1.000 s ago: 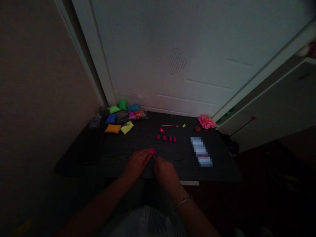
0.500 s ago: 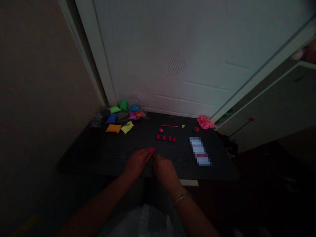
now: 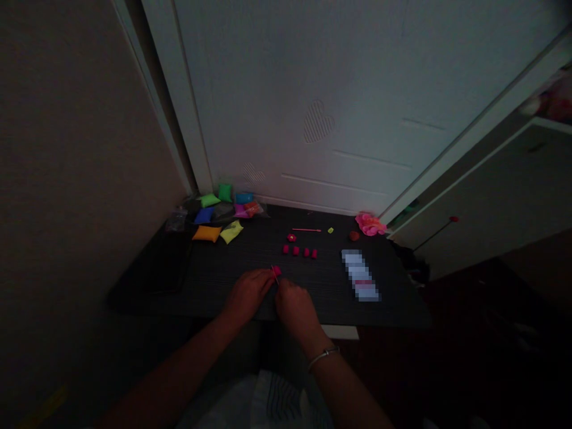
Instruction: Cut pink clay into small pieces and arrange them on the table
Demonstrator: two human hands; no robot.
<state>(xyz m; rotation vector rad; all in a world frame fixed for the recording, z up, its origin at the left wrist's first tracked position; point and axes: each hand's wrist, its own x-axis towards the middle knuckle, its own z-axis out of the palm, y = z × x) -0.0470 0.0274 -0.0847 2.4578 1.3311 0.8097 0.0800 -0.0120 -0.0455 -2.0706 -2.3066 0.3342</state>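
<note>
My left hand (image 3: 250, 291) rests near the table's front edge, fingers bent together against a small dark-pink piece of clay (image 3: 277, 271). My right hand (image 3: 295, 305) is closed round a thin, light-coloured stick-like tool (image 3: 274, 274); the tool lies across the clay, and its exact kind is too dim to tell. Just beyond the hands, several dark-pink clay lumps (image 3: 295, 251) sit in a row. Behind them lies a small pink flower shape (image 3: 291, 238) with a pale centre. A slim pink tool (image 3: 306, 230) and a small yellow-green bit (image 3: 330, 230) lie farther back.
Coloured clay packets, among them an orange one (image 3: 207, 233) and a yellow one (image 3: 232, 232), cover the dark table's (image 3: 223, 262) back left. At the right are a blurred-out phone-like object (image 3: 360, 275), a reddish-brown ball (image 3: 354, 236) and a pink flower (image 3: 370, 224). A white panel (image 3: 286, 119) stands behind.
The view has shifted slightly. Both hands keep nearly the same place at the clay, with the thin tool still across it. Nothing else on the table has visibly moved.
</note>
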